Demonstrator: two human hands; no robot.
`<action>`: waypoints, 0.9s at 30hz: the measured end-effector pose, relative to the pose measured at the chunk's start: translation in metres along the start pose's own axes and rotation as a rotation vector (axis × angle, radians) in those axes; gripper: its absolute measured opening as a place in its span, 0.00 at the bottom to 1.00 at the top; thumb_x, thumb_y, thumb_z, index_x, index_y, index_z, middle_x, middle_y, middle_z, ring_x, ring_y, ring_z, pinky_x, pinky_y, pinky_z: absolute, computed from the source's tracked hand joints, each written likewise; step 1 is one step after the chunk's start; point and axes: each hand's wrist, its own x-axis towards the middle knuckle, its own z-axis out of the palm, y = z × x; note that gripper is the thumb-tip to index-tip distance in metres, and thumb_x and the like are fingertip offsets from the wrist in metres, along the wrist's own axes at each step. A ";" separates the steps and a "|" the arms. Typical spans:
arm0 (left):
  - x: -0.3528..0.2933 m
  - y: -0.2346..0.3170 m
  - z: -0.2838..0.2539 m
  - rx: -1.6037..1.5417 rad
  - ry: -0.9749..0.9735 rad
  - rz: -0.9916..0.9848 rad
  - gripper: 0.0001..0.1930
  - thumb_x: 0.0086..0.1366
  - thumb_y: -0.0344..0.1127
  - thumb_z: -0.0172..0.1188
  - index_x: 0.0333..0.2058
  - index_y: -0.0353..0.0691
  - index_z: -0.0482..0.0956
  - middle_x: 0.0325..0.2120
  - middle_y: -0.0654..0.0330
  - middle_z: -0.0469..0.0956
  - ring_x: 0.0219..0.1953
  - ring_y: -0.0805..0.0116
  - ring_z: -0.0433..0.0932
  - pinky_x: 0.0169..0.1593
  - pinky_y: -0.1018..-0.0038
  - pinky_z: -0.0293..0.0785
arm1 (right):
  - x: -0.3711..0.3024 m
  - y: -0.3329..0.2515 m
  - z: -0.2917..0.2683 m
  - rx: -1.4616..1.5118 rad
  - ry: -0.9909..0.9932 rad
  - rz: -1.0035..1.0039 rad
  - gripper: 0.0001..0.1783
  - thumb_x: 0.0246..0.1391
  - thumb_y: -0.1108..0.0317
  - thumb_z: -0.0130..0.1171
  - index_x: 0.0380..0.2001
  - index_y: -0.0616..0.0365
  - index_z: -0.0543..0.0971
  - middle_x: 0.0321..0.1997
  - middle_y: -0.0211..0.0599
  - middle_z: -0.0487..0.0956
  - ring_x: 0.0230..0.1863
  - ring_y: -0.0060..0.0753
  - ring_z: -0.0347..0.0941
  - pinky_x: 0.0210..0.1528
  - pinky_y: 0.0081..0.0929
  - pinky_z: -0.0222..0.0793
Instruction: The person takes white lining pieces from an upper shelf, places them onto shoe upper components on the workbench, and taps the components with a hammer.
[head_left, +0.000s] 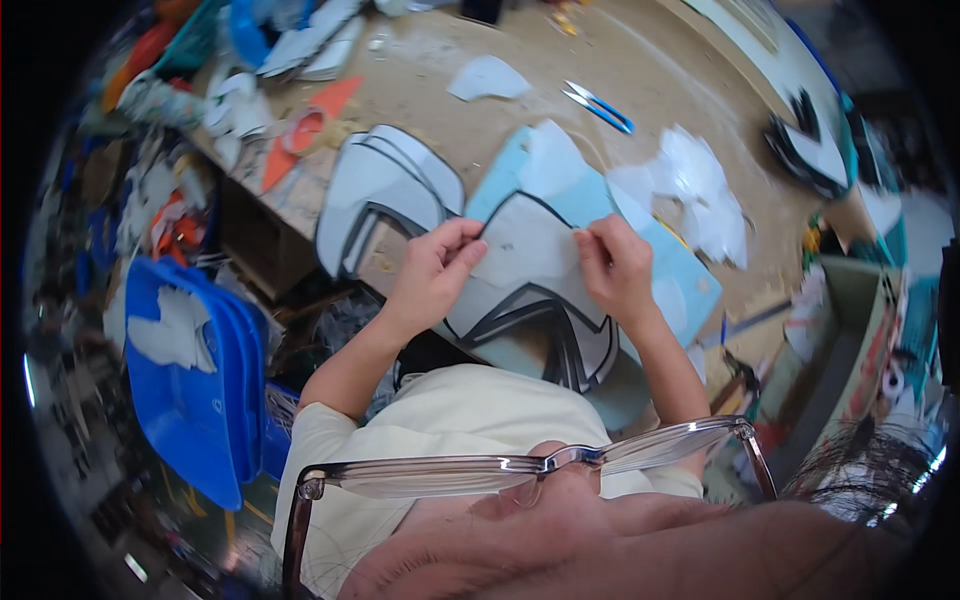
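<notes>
A white, black-edged, curved panel (525, 240), which looks like a cut shoe-upper piece, is stretched between my hands. My left hand (438, 268) pinches its left edge between thumb and fingers. On the opposite edge, my right hand (617, 262) has its fingers curled into a pinch. Below the hands, more black-edged pieces (600, 350) overlap at the table's front edge; I cannot tell whether they join the held panel. A light-blue sheet (678, 268) lies under and behind it. To the left rests a stack of similar black-edged panels (345, 210).
Blue-handled thread snips (608, 112) lie beyond the sheet. White scraps (700, 190) sit to the right, another white piece (488, 78) farther back. Orange offcuts (335, 97) lie at left. Blue plastic bins (180, 400) stand beside the table (420, 60); a green-grey box (850, 310) stands right.
</notes>
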 end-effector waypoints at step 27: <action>0.050 -0.043 -0.186 0.012 0.744 0.192 0.12 0.65 0.35 0.55 0.43 0.33 0.76 0.31 0.60 0.78 0.33 0.71 0.76 0.39 0.73 0.73 | -0.007 -0.022 0.039 0.428 -0.815 0.439 0.21 0.48 0.68 0.64 0.45 0.66 0.74 0.37 0.41 0.80 0.37 0.30 0.76 0.42 0.27 0.70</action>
